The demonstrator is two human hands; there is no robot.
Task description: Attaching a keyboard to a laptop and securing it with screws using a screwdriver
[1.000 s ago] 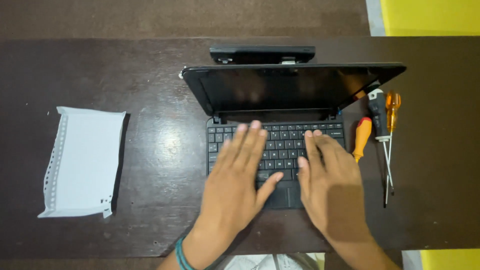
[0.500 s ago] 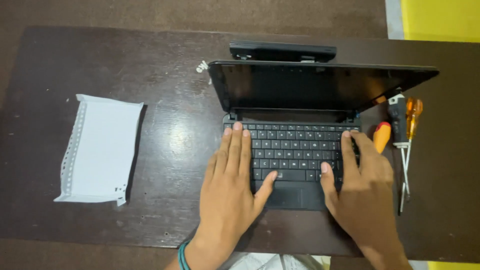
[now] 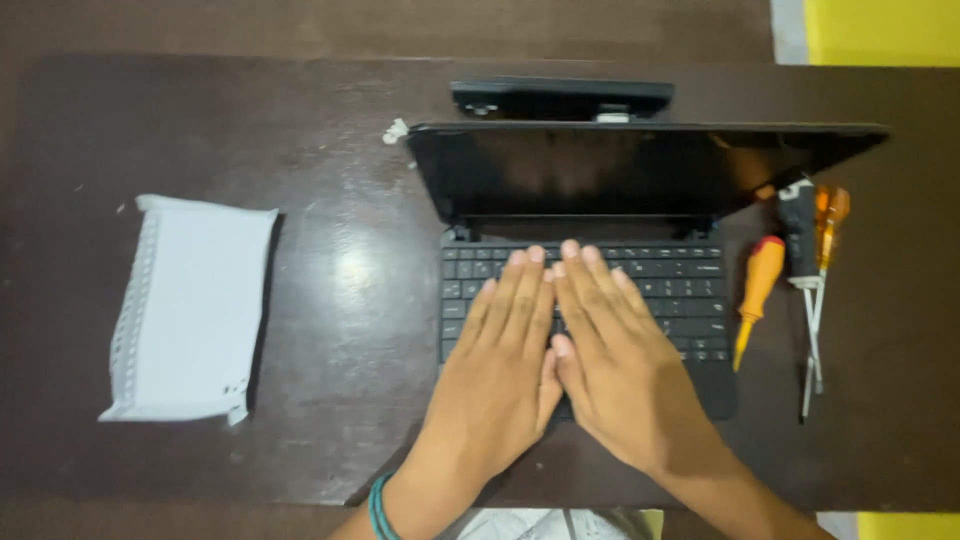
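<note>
**Both hands now side by side on a small laptop's keyboard**

A dark brown desk (image 3: 330,330) fills the view from above. On it, right of centre, a small black laptop (image 3: 640,180) stands open, its dark screen tilted toward the camera. Half a second ago the hands lay apart, one at each side of the keyboard; now they have drawn together at its middle, so the work has moved to the keys' centre.

The left hand (image 3: 500,375) lies flat, palm down, fingers straight and close together, holding nothing. The right hand (image 3: 625,370) lies flat too, fingers slightly fanned, its thumb touching the left hand, holding nothing.

A white perforated paper bag (image 3: 190,310) lies well apart to the left. A black battery pack (image 3: 560,98) sits behind the screen. Just beside the laptop's right edge lie an orange screwdriver (image 3: 757,290) and other tools (image 3: 815,290).
</note>
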